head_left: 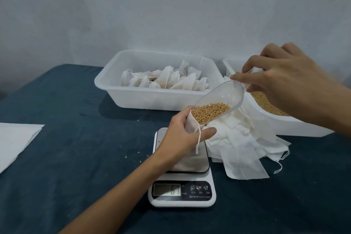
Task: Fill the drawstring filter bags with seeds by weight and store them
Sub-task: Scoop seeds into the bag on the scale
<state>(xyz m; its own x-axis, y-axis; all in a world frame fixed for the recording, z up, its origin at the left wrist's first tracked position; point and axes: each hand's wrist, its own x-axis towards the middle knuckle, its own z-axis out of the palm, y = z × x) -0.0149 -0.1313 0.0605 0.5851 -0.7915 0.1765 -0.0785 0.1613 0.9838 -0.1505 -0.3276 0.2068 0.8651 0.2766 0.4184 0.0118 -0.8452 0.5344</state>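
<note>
1. The desk (76, 157), under a dark blue cloth, carries 2 white tubs at its far side: the left tub (117, 93) holds filled bags (165, 80), the right tub (284, 125) holds seeds (266, 104).
2. Empty filter bags (243, 148) lie piled between the right tub and the scale (182, 192), whose display seems to read 61; button labels are illegible.
3. The right hand (284, 81) pinches the clear scoop (218, 100), tilted into the bag mouth.
4. The left hand (184, 131) grips the open bag (191, 123) above the scale plate.
5. White paper (15, 140) lies at the desk's left edge.
</note>
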